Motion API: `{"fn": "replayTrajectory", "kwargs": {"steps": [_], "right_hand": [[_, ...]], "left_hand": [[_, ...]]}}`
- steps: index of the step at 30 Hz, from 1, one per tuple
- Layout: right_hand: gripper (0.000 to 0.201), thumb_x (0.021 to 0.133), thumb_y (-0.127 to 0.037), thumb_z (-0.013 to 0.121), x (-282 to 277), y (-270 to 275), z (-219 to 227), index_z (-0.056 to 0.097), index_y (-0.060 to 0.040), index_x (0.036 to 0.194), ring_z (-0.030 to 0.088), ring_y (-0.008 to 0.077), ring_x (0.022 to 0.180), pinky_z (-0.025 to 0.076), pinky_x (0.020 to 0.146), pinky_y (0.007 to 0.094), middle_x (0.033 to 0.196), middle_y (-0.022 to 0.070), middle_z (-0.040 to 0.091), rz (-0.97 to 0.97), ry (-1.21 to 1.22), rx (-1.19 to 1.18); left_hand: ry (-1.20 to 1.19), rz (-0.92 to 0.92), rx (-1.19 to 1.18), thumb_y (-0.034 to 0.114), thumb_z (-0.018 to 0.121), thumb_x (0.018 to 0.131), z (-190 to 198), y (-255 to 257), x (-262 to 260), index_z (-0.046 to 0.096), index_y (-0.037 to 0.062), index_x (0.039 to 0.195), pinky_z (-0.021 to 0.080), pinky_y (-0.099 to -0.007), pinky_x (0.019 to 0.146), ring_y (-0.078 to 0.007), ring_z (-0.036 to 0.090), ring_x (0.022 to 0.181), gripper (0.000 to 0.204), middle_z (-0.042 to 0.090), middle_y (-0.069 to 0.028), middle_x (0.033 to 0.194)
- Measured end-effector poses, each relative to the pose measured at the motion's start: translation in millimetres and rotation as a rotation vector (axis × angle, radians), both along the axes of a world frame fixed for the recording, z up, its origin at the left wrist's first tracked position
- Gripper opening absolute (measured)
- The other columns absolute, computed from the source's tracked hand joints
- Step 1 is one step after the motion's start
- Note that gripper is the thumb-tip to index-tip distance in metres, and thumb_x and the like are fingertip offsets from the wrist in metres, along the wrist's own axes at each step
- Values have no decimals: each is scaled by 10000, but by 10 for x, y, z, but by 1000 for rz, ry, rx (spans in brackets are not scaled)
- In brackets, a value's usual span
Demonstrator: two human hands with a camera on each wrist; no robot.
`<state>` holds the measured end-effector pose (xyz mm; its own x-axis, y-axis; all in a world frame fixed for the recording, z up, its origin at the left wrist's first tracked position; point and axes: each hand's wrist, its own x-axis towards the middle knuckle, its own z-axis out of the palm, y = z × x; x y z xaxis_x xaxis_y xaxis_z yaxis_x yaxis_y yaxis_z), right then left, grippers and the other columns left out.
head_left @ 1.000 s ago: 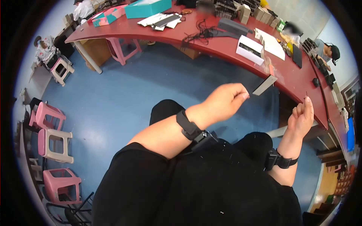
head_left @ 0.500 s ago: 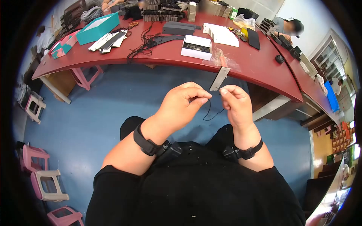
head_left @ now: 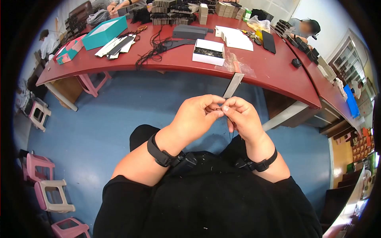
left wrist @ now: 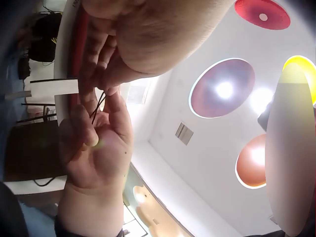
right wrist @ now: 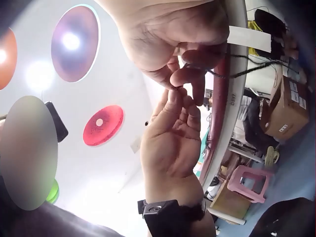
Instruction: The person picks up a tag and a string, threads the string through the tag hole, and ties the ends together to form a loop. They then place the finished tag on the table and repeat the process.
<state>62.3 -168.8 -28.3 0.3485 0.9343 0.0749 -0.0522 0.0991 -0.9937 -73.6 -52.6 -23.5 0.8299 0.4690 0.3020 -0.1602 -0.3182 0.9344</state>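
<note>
A thin black cord [right wrist: 242, 71] runs between my two hands, which meet fingertip to fingertip in front of the table edge. With thumb and forefinger my left hand [head_left: 194, 117] pinches the cord. My right hand [head_left: 245, 119] pinches it too, fingers curled, and a length hangs below that hand in the head view. In the left wrist view two strands of the cord [left wrist: 98, 104] cross between the fingers. The pinched part is mostly hidden by the fingertips. Just beyond the hands, a flat grey strip [head_left: 233, 85] juts from the table edge.
On the red table [head_left: 274, 83] are a white box [head_left: 208, 58] of dark pieces, a tangle of black cords [head_left: 152, 53], white sheets [head_left: 234, 38], a black phone-like slab [head_left: 268, 42] and a teal box [head_left: 104, 33]. Stools [head_left: 53, 196] stand at left. Another person [head_left: 299, 29] works at right.
Both hands, wide apart a second ago, came together; the cord looped loosely between them half a second ago, and now their fingertips meet. The head view has turned right.
</note>
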Motion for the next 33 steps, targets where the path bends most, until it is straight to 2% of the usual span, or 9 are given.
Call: {"fn": "replayTrajectory", "kwargs": {"steps": [7, 17, 19, 22, 24, 26, 28, 30, 33], "right_hand": [[80, 832, -96, 601, 38, -1, -4, 640, -26, 836, 457, 29, 548, 333, 492, 174, 697, -6, 585, -3, -46, -28], [80, 809, -85, 631, 74, 30, -130, 651, -10, 828, 462, 25, 583, 370, 525, 189, 663, -39, 564, -82, -140, -6], [84, 813, -91, 635, 97, 6, -84, 650, -8, 824, 475, 29, 599, 386, 539, 195, 666, -37, 568, -114, -198, -64], [96, 818, -102, 642, 68, -16, -11, 648, -6, 816, 483, 31, 618, 404, 556, 201, 663, -35, 568, -159, -287, -124], [103, 819, -109, 644, 26, -5, -18, 647, -6, 812, 476, 29, 620, 406, 559, 203, 658, -35, 564, -177, -328, -117], [101, 807, -100, 631, 6, 3, -68, 650, -2, 820, 542, 92, 598, 442, 564, 251, 665, 23, 608, -200, -452, -71], [96, 782, -103, 619, -29, -15, 25, 652, -23, 822, 609, 221, 645, 481, 600, 324, 708, 88, 629, -268, -823, 52], [49, 750, -118, 651, 58, -32, 135, 623, -81, 767, 591, 212, 664, 480, 581, 349, 700, 49, 564, -231, -1266, 186], [105, 720, -187, 658, 226, -37, 228, 584, -123, 756, 560, 229, 716, 471, 576, 363, 713, 27, 496, -122, -1507, 309]], "left_hand": [[84, -23, 10, 53, 619, 844, -105, 112, 25, 632, -16, 922, 492, -237, 677, -95, 589, 721, 105, 641, -48, 782], [83, -146, -238, 63, 624, 838, -181, 238, 43, 614, -10, 951, 479, -270, 702, -125, 578, 763, 135, 607, -49, 809], [-81, 152, 522, 39, 686, 748, -6, 182, -54, 616, 1, 956, 466, -312, 719, -203, 565, 804, 223, 576, -73, 840], [-190, 119, 876, 15, 721, 646, 106, 102, -98, 616, 12, 972, 454, -355, 729, -280, 533, 827, 343, 541, -102, 863], [-160, 103, 876, 25, 686, 661, 59, 34, -59, 612, 19, 942, 458, -368, 713, -299, 529, 801, 291, 540, -115, 838], [-32, 89, 1010, 38, 633, 704, 19, 47, 44, 601, 28, 887, 459, -370, 704, -290, 531, 785, 186, 542, -110, 821], [-17, 44, 1064, 40, 590, 724, -31, 96, 97, 593, 31, 825, 461, -381, 693, -301, 540, 776, 102, 554, -113, 800], [52, 38, 1067, 56, 612, 716, 1, 109, 156, 624, 43, 775, 462, -400, 665, -315, 554, 754, 62, 557, -125, 728], [135, -58, 712, 105, 699, 707, 146, 117, 165, 624, -11, 690, 447, -371, 559, -271, 576, 586, 140, 569, -134, 622]]}}
